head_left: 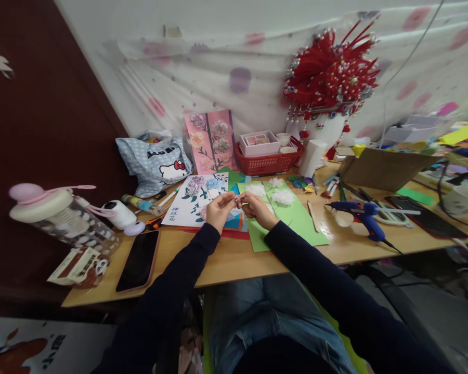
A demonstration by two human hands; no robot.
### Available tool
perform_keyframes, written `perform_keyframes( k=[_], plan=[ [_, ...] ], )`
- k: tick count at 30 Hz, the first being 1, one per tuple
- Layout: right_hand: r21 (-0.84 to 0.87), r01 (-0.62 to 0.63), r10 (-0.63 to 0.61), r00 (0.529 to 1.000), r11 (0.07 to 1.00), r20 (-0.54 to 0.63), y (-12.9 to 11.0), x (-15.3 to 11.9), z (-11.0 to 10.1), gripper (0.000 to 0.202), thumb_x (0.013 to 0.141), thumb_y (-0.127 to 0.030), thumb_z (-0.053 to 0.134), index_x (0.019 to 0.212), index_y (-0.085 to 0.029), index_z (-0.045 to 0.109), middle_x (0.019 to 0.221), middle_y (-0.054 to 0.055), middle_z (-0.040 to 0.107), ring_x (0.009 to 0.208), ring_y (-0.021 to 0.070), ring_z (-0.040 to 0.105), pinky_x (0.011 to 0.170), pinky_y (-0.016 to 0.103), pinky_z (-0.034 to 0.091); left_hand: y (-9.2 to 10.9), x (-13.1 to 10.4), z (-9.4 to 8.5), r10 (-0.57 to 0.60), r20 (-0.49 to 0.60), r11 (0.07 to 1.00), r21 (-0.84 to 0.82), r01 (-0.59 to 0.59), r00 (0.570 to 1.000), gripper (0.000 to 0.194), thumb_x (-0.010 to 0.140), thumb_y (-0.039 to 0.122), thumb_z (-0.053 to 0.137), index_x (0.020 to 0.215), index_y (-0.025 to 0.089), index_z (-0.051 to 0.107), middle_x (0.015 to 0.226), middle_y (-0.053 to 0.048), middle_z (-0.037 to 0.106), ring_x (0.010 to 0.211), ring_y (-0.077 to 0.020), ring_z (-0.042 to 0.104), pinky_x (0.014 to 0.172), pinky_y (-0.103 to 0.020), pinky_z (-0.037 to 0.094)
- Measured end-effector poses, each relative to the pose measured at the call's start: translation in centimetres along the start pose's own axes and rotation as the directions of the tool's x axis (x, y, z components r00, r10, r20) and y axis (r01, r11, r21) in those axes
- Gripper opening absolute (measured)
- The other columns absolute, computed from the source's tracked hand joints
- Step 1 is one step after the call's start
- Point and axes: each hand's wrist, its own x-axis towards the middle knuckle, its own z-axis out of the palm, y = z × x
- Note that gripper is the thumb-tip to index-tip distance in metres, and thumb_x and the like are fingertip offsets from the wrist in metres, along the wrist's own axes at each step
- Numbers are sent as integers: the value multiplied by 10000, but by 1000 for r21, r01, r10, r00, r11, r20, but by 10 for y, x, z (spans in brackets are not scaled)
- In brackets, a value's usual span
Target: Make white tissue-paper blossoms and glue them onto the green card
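My left hand (220, 212) and my right hand (257, 209) meet fingertip to fingertip above the middle of the table. Both are closed in a pinch around something small, too tiny to make out. Beneath my right hand lies a light green sheet (296, 226) bearing white fluffy flowers (283, 197) and thin green stems. Under and beyond my left hand is a white sheet (179, 210) with purple and blue flowers, dark leaves and handwriting. Blue and red sheets show partly beneath it.
A phone (138, 259) and a bottle (70, 221) stand or lie left. A blue glue gun (359, 214) lies right, near a wooden stick (314, 215). Behind are a red basket (267, 164), a pink flower picture (212, 140) and a red beaded headdress (331, 72).
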Motion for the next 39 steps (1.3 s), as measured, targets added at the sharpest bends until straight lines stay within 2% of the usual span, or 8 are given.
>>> perform_keyframes(
  k=[4, 10, 13, 16, 20, 31, 35, 39],
  plan=[
    [-31, 34, -35, 999, 999, -17, 2, 0, 1, 94, 676, -255, 482, 721, -173, 491, 605, -42, 537, 361, 22, 227, 358, 190, 123, 3, 0, 0, -77, -73, 993, -92, 70, 994, 349, 542, 234, 791, 847, 120, 662, 765, -52, 705, 686, -128, 650, 751, -293, 502],
    [-162, 38, -50, 996, 986, -73, 4, 0, 3, 297, 705, -370, 600, 900, -205, 449, 589, -82, 543, 357, 27, 266, 348, 174, 172, 7, 5, -3, -99, -127, 986, -150, 80, 987, 334, 570, 172, 758, 875, 137, 627, 710, -9, 673, 631, -99, 627, 687, -252, 499],
    [-216, 40, -46, 999, 975, -26, 3, 0, 3, 282, 730, -427, 593, 809, -184, 474, 547, -78, 507, 358, 23, 278, 350, 177, 177, 7, 7, -4, -106, -139, 987, -135, 87, 985, 331, 574, 165, 753, 874, 134, 617, 696, 0, 656, 604, -81, 603, 639, -218, 477],
    [-197, 50, -57, 998, 979, -28, 3, 0, 3, 308, 733, -443, 595, 689, -181, 441, 510, -79, 471, 347, 18, 272, 346, 183, 164, 7, 7, -3, -112, -108, 986, -137, 97, 988, 288, 600, 230, 750, 831, 134, 608, 639, 24, 609, 564, -64, 566, 592, -200, 464],
    [-104, 55, -65, 993, 993, -103, 5, 3, 0, 309, 714, -437, 623, 702, -185, 445, 507, -89, 457, 331, 15, 261, 341, 187, 144, 6, 5, -1, -179, 6, 981, -74, 179, 984, 276, 609, 304, 750, 776, 128, 619, 635, 26, 578, 564, -58, 547, 598, -202, 475],
    [-4, 96, -96, 988, 995, -125, 3, 2, -1, 313, 729, -452, 616, 733, -216, 410, 463, -113, 364, 332, 27, 201, 345, 180, 120, 8, 6, -2, -172, 28, 985, -10, 172, 985, 348, 494, 331, 816, 636, 117, 583, 575, 45, 562, 486, -33, 511, 552, -184, 473],
    [18, 71, -71, 997, 997, 4, 1, -1, -1, 336, 783, -439, 546, 612, -198, 388, 435, -94, 310, 342, 34, 186, 346, 191, 113, 15, 6, -4, -154, 62, 987, 54, 150, 986, 362, 492, 351, 813, 590, 131, 544, 521, 59, 523, 444, -35, 492, 493, -176, 450],
    [-7, -49, 50, 987, 999, 152, 3, -3, 0, 300, 797, -401, 482, 602, -173, 472, 417, -75, 329, 344, 39, 179, 346, 193, 115, 17, 6, -8, -152, 235, 983, 137, 122, 960, 374, 534, 394, 793, 559, 138, 521, 499, 36, 534, 428, -48, 478, 440, -179, 389]
  ],
)
